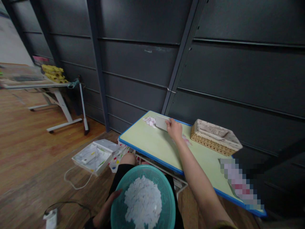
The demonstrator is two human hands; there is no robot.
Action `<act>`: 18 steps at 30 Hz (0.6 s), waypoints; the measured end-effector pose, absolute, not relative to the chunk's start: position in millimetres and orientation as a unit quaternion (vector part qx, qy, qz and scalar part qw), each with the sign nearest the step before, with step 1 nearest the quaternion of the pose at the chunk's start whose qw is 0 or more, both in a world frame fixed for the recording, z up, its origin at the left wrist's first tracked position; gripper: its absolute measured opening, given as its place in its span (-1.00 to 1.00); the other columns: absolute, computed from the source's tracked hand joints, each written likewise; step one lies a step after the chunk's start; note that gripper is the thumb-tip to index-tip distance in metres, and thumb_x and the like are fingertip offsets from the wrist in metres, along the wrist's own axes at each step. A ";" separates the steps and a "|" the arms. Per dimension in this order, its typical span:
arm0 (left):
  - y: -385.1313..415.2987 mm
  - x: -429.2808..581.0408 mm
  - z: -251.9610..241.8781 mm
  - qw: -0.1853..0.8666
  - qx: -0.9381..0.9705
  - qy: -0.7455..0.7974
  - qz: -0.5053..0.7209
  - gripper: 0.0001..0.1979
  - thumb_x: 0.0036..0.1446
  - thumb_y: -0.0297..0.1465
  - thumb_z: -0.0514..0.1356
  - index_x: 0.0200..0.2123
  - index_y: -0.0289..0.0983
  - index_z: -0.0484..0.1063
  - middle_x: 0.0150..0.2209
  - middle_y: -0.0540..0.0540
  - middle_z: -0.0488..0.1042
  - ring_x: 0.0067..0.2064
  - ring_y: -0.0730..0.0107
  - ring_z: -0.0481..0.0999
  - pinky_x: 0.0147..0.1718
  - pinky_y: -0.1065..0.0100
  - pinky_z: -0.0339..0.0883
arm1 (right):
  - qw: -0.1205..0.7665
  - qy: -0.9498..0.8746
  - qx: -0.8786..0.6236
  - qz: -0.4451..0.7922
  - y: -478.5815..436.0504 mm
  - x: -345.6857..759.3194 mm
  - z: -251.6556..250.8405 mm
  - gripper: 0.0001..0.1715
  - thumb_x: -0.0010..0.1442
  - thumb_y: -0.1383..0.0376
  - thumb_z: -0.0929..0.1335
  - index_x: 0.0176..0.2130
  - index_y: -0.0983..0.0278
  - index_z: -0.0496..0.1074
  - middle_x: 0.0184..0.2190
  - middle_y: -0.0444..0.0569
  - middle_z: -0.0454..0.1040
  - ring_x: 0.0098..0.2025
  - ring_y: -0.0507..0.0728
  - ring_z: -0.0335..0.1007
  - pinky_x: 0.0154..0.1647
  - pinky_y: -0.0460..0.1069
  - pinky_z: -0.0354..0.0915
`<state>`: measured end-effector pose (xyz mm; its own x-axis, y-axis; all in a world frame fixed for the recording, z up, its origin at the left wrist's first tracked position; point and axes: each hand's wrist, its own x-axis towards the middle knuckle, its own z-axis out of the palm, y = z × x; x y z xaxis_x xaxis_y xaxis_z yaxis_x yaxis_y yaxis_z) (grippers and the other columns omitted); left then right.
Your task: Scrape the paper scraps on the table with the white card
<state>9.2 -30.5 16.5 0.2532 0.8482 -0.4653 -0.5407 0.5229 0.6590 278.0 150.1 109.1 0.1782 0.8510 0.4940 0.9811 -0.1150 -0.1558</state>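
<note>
On my lap rests a green plastic basket (169, 190) with a heap of white flakes or scraps (144, 202) in it. My left hand (110, 203) grips its left side near the rim. Stretched out over the pale yellow table (152, 141), my right hand (174, 128) is closed around the right end of a flat, pale rectangular plate (161, 123). The plate's left edge is beside a small pile of whitish scraps (150, 121) on the tabletop. Partly hidden by my right forearm, some pinkish pieces (186, 140) lie on the table.
A lined wicker basket (214, 140) stands at the table's back right, with a blurred-out flat item (240, 184) at the right end. Left on the floor are an open white box (92, 157) and a power strip (50, 219) with cables. A dark panelled wall (135, 63) rises behind.
</note>
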 end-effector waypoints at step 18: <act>7.8 12.4 18.1 0.774 0.173 0.345 0.503 -0.65 0.15 -0.21 0.11 0.00 -0.14 0.38 0.12 -0.12 0.36 0.07 0.06 0.36 -0.01 0.01 0.30 | 0.266 -0.609 -0.733 -0.145 157.2 278.9 106.1 -0.56 0.31 0.16 0.13 -0.02 0.30 0.40 -0.31 0.11 0.54 -0.29 0.18 0.43 -0.32 -0.04 0.09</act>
<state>12.4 7.8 18.1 0.2565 0.8971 -0.3598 -0.6588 0.4346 0.6141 278.9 157.2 106.1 0.2169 0.8154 0.5366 0.9697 -0.1169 -0.2143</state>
